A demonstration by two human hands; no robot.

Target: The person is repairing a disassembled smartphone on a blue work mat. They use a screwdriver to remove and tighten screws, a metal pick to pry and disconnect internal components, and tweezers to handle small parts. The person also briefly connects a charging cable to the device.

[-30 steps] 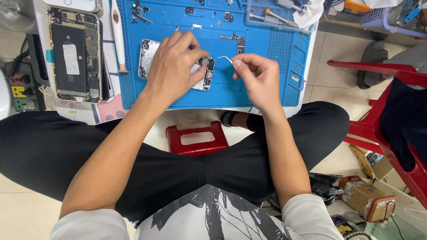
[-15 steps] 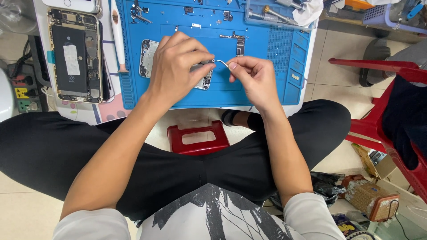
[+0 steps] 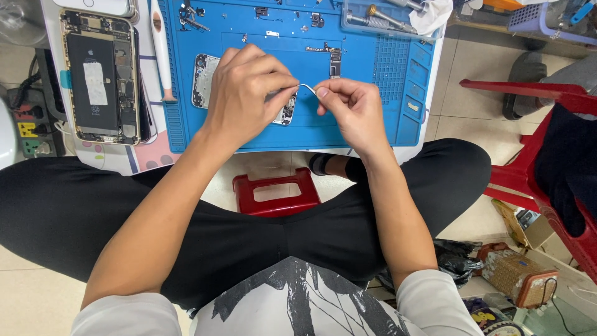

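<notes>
An opened phone housing (image 3: pixel 205 81) lies on the blue work mat (image 3: pixel 367 68), mostly hidden under my left hand (image 3: pixel 245 93). My left hand rests on the housing, its fingertips pinching one end of a thin curved metal tool (image 3: pixel 306 87). My right hand (image 3: pixel 348 109) pinches the other end of that tool between thumb and forefinger, just right of the housing's corner (image 3: pixel 287 115). Both hands almost touch above the mat.
A second opened phone with its battery showing (image 3: pixel 99 74) lies left of the mat beside a white tool (image 3: pixel 160 50). Small parts and a screwdriver tray (image 3: pixel 379 15) sit at the mat's far edge. A red stool (image 3: pixel 277 193) stands between my legs; a red chair (image 3: pixel 547 124) is at right.
My right hand moved left toward my left hand, and the thin metal tool now bridges the two hands. The left hand stayed on the housing.
</notes>
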